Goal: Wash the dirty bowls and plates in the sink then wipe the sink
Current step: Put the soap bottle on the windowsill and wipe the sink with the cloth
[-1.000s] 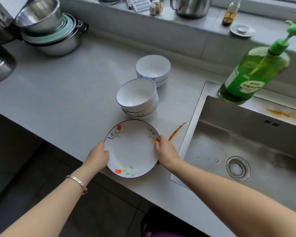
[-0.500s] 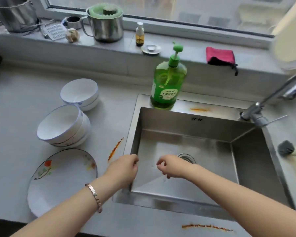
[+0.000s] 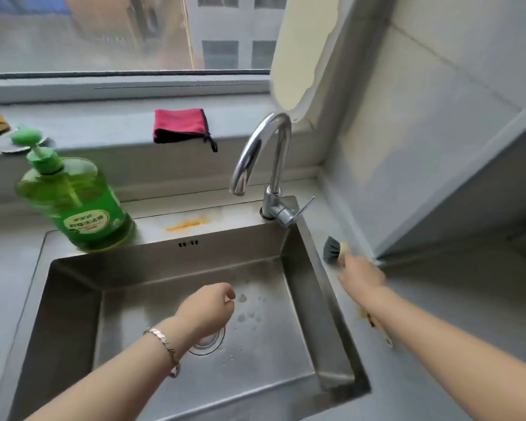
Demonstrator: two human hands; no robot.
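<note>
The steel sink (image 3: pixel 164 264) fills the lower middle of the head view, with water drops on its floor and nothing in it. My left hand (image 3: pixel 207 311) hovers above the drain (image 3: pixel 208 344), fingers loosely curled, holding nothing. My right hand (image 3: pixel 362 276) is blurred and lies over the handle of a dish brush (image 3: pixel 333 247) on the counter right of the sink. Its dark bristle head sticks out past my fingers. Whether the fingers grip the handle is unclear. No bowls or plates are in view.
A green dish soap bottle (image 3: pixel 73 202) stands on the sink's back left rim. The curved tap (image 3: pixel 255 153) rises at the back right. A pink cloth (image 3: pixel 179 126) lies on the window ledge. An orange stain (image 3: pixel 189 223) marks the back rim. A tiled wall (image 3: pixel 422 147) stands at the right.
The view swung right, so the plate and bowls left the frame. My right hand moved from over the sink to the dish brush on the right. My left hand stayed over the sink.
</note>
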